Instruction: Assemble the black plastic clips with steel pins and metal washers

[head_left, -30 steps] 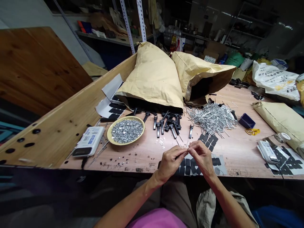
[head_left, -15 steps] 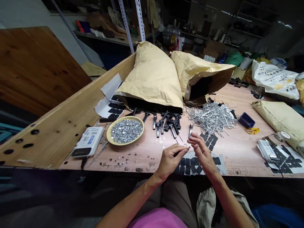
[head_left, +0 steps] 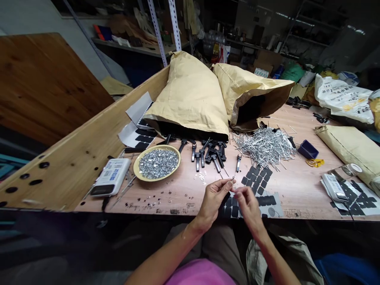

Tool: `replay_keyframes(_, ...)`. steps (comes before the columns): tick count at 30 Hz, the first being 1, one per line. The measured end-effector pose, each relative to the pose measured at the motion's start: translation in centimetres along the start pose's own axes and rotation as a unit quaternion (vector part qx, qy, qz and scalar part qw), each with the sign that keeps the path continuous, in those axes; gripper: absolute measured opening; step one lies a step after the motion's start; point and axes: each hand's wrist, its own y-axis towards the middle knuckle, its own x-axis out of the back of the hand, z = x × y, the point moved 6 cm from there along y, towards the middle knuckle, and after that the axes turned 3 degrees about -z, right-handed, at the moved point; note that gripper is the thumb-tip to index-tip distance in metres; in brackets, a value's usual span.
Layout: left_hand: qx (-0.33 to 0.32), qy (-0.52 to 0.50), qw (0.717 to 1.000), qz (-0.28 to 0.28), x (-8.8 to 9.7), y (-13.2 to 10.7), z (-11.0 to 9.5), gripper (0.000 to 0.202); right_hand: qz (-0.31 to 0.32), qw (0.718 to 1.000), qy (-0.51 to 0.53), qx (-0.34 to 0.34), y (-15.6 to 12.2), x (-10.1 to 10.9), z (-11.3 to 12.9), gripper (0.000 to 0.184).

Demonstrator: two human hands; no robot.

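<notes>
My left hand (head_left: 211,204) is closed with thumb and forefinger pinched. A black plastic part (head_left: 225,199) shows under its palm, mostly hidden by the fingers. Close against its fingertips, my right hand (head_left: 248,204) is also closed in a pinch; whatever tiny item is between its fingers is too small to name. Beneath both hands lies a grey sheet of black pads (head_left: 268,200). Just beyond them, a single black part with a metal rod (head_left: 238,163) rests on the table, near a cluster of similar black parts (head_left: 212,154) and some small white washers (head_left: 202,178).
A yellow bowl of small metal pieces (head_left: 158,178) and a white device (head_left: 110,177) stand left. Metal rods (head_left: 267,146) are piled right, by a dark blue tray (head_left: 308,149). Two large paper sacks (head_left: 192,95) lie behind; a wooden board (head_left: 97,130) edges the left side.
My right hand has moved down and its fingers, spread before, have closed beside my left fingertips. My left hand has shifted only slightly.
</notes>
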Motion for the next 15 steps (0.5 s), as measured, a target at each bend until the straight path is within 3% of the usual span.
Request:
replay_keyframes(2, 0.03, -0.022, 0.999, -0.006, -0.4, -0.4, 0.8, 0.031, 0.032, 0.999, 0.025, -0.009, -1.7, -1.8, -0.4, 0.033)
replay_keyframes(5, 0.055, -0.033, 0.998, -0.01, -0.8, -1.0, 1.6, 0.033, 0.001, 0.999, 0.043, -0.023, -3.3, -2.9, -0.7, 0.038)
replay_keyframes(8, 0.019, -0.027, 0.999, -0.01, -0.6, -1.1, 1.0, 0.03, -0.075, 0.997, 0.0, -0.005, -3.0, -1.4, -0.2, 0.034)
replay_keyframes(11, -0.014, 0.019, 0.999, 0.034, -0.6, -1.0, -0.1, 0.028, -0.129, 0.989, -0.038, 0.053, -1.6, 1.3, 1.3, 0.031)
replay_keyframes(15, 0.029, 0.05, 0.992, 0.109, -1.0, -1.1, 0.0, 0.037, -0.037, 0.991, -0.045, 0.12, 0.3, 2.6, 3.4, 0.022)
